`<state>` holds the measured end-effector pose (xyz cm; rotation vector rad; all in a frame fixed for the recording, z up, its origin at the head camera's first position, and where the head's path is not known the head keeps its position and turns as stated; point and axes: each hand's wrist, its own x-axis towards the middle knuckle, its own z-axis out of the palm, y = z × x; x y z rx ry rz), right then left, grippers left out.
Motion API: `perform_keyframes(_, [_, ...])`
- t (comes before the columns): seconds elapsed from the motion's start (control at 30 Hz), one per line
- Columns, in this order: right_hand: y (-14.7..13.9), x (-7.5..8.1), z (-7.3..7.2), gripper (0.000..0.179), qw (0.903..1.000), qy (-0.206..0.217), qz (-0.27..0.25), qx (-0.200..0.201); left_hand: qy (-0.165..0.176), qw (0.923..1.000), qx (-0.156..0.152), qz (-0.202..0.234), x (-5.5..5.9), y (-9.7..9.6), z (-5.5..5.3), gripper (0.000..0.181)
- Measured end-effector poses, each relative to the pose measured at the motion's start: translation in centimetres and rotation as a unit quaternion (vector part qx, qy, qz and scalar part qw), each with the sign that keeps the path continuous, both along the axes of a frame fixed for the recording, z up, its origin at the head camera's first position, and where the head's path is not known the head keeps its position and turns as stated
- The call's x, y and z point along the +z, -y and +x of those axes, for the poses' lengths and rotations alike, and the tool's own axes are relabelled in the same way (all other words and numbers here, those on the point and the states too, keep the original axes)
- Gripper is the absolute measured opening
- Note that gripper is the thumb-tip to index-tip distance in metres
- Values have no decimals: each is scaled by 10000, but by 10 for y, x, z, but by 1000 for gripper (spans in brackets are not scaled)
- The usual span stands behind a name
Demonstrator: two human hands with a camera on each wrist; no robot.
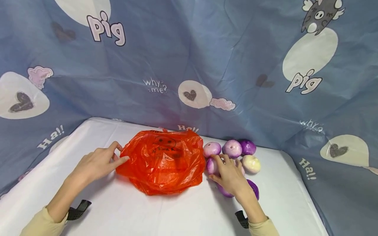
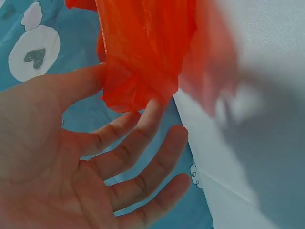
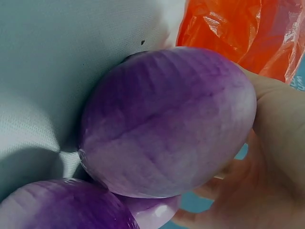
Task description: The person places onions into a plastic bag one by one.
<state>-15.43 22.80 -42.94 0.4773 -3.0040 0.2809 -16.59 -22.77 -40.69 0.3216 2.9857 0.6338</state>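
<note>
A crumpled red plastic bag [image 1: 165, 164] with dark print lies on the white table. My left hand [image 1: 101, 162] is at its left side, pinching the bag's edge between thumb and index finger. In the left wrist view, the bag's gathered edge [image 2: 138, 81] sits by the thumb and index finger, the other fingers spread apart. My right hand [image 1: 228, 173] reaches over the purple onions right of the bag, its fingers and thumb curled round an onion [image 1: 212, 166]. The right wrist view has a large purple onion [image 3: 167, 124] close up, hiding much of the hand.
Behind the right hand are more onions [image 1: 232, 149], with a pale yellow one [image 1: 251, 164] to the right. Another purple onion [image 1: 253, 189] lies by the right wrist. A blue printed cloth [image 1: 165, 65] hangs behind the white table [image 1: 141, 216].
</note>
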Motion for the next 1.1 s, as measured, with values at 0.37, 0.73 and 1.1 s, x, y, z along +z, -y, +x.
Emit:
perform_keyframes(0.37, [1, 0, 2, 70, 9998, -160, 96, 10, -109, 9998, -76, 170, 2, 0, 0, 33])
perform_keyframes(0.73, [2, 14, 7, 74, 9993, -342, 124, -7, -133, 9993, -151, 302, 4, -3, 1, 40])
perform_keyframes(1.1, [4, 41, 15, 72, 9988, -493, -60, -4, -244, 9987, -156, 421, 7, -4, 4, 43])
